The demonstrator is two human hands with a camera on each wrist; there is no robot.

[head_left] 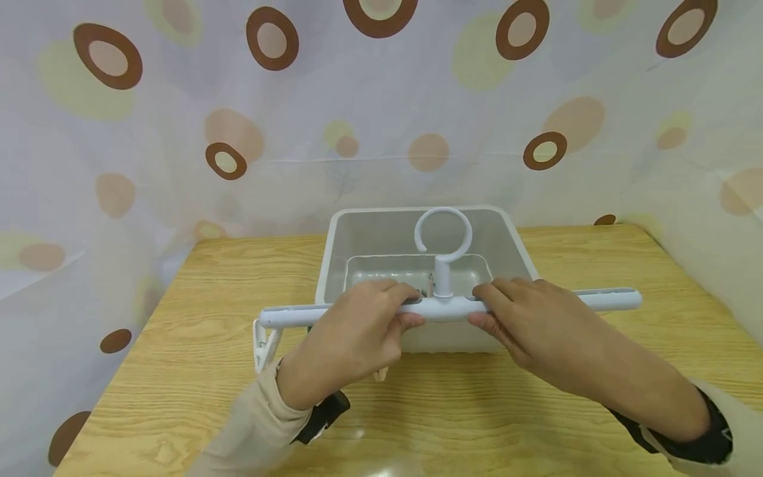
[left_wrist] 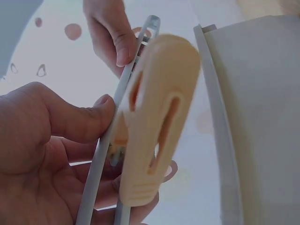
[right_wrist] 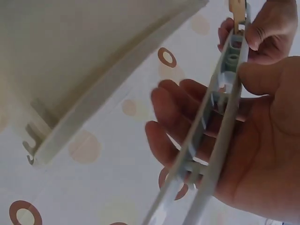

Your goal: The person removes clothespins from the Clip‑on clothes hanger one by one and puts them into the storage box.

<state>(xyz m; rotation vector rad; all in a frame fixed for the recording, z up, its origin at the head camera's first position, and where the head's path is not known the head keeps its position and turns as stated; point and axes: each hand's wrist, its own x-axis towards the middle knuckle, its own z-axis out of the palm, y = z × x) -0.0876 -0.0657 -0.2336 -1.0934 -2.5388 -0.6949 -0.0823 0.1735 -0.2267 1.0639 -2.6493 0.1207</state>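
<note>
Both your hands are out in front, palms down, forearms angling in from the lower corners. Your left hand (head_left: 352, 331) curls over the hanger bar (head_left: 444, 306), fingers on top, thumb pressed against its near side. Your right hand (head_left: 530, 321) mirrors it just to the other side of the hook stem: fingers wrapped over, thumb underneath. Hands are near each other but not touching. Beige sleeves on both arms, dark straps at both wrists.
</note>
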